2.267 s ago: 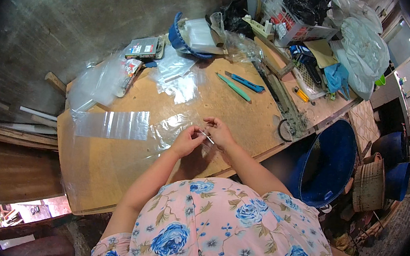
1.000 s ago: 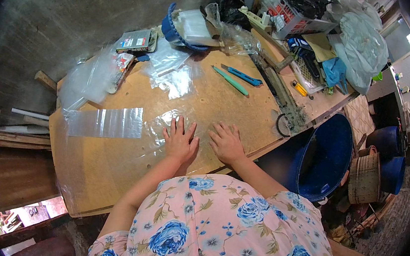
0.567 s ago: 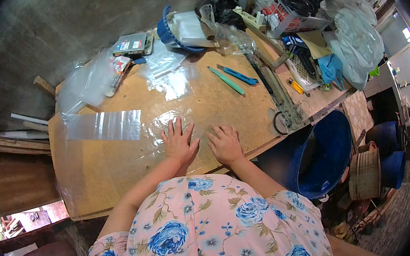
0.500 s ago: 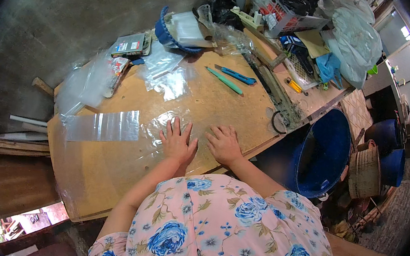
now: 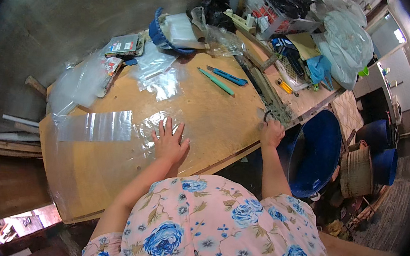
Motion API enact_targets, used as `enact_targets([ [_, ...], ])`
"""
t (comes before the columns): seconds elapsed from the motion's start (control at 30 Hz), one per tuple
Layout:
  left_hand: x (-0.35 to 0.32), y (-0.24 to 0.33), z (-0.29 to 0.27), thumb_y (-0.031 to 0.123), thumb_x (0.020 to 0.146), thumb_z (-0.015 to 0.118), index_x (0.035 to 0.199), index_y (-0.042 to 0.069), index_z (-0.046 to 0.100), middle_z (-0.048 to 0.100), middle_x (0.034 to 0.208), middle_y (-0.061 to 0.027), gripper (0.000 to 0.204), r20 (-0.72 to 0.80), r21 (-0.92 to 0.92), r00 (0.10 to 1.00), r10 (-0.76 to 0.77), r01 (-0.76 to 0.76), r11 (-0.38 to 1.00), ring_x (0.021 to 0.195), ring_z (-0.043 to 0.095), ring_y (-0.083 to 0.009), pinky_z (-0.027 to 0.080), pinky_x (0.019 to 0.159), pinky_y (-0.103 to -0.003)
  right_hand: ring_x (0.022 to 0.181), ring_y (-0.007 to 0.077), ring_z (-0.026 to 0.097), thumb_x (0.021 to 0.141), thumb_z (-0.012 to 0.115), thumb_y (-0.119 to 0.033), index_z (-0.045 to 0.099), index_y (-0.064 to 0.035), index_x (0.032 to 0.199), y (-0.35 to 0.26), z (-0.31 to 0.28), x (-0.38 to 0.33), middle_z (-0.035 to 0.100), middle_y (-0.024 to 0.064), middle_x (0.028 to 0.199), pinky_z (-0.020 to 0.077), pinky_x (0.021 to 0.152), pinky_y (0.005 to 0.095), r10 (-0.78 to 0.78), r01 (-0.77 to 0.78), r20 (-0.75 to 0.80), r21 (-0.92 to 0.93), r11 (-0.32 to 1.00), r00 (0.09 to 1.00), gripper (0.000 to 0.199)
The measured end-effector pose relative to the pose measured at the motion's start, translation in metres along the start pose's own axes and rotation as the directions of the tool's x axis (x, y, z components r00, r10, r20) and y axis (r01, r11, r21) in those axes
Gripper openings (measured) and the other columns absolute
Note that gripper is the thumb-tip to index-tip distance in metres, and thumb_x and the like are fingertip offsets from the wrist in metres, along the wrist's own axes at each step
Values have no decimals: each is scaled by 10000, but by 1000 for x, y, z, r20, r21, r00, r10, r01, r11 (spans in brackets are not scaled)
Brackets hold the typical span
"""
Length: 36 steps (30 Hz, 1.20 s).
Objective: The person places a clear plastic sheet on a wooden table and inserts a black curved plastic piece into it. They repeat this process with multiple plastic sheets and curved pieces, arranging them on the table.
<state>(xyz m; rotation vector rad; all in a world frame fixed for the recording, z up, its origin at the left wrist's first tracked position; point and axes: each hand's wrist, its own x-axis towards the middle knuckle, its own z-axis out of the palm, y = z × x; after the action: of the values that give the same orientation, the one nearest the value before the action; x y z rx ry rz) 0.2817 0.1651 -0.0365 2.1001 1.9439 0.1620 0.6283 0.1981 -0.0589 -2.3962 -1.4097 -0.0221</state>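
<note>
My left hand (image 5: 169, 143) lies flat with fingers spread, pressing on a clear plastic sheet (image 5: 151, 128) on the wooden tabletop (image 5: 215, 124). To its left is a flat, shiny strip of clear plastic (image 5: 98, 126). At the table's right edge, the fingers of my right hand (image 5: 272, 134) are curled on a thin black curved loop (image 5: 267, 115); the lower part of the loop is hidden behind them. Farther back lie a green slim-handled tool (image 5: 217, 82) and a blue utility knife (image 5: 228, 76).
At the back stand a blue basket (image 5: 161, 34) holding plastic bags and a crate (image 5: 295, 25) heaped with bags. A yellow-handled tool (image 5: 284, 86) rests at the far right. A large blue barrel (image 5: 314, 154) stands beside the table's right edge.
My right hand has moved right, from the tabletop beside my left hand to the black loop, and its fingers have curled on it. My left hand remains on the plastic sheet.
</note>
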Motion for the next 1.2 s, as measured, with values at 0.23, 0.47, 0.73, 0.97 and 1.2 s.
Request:
enact_targets([
  [0.23,-3,-6,7,457,808,527,1323,260,439,221,1464,-129,559,-65,16,998,10,-9,1000,1358,140,-360,136,1034,-609,831,330,556,824,573,-206,618,-49,841,-56,-27,-17,596,152,836,412,771,435,-385,384,-35,203,901,922,164],
  [0.47,-1,-8,6,485,810,538,1328,280,423,232,1458,-139,569,-83,36,996,34,-31,999,1340,191,-370,150,1026,-606,789,371,594,859,534,-228,623,-33,872,-139,-36,-85,616,204,845,462,699,455,-527,330,366,480,813,767,215],
  [0.73,-3,-6,3,471,795,566,1316,283,439,252,1452,-129,569,-93,11,995,19,-18,1000,1338,199,-358,166,1026,-594,741,361,589,835,562,-203,615,-26,793,-150,-7,-95,606,182,782,465,666,434,-625,471,287,455,756,726,189],
  [0.97,-3,-7,2,473,797,568,1321,285,434,247,1454,-124,573,-94,1,995,16,-16,1000,1341,197,-352,156,1036,-587,736,362,587,825,569,-200,609,-27,784,-152,0,-98,604,181,769,463,668,437,-657,507,251,465,726,711,182],
  [1.2,-4,-8,4,465,798,556,1323,271,432,239,1461,-122,574,-97,0,995,31,-31,1000,1354,169,-345,154,1031,-590,687,295,609,860,549,-189,610,-5,822,-148,-8,-99,607,158,728,473,618,383,-523,331,246,543,772,816,198],
])
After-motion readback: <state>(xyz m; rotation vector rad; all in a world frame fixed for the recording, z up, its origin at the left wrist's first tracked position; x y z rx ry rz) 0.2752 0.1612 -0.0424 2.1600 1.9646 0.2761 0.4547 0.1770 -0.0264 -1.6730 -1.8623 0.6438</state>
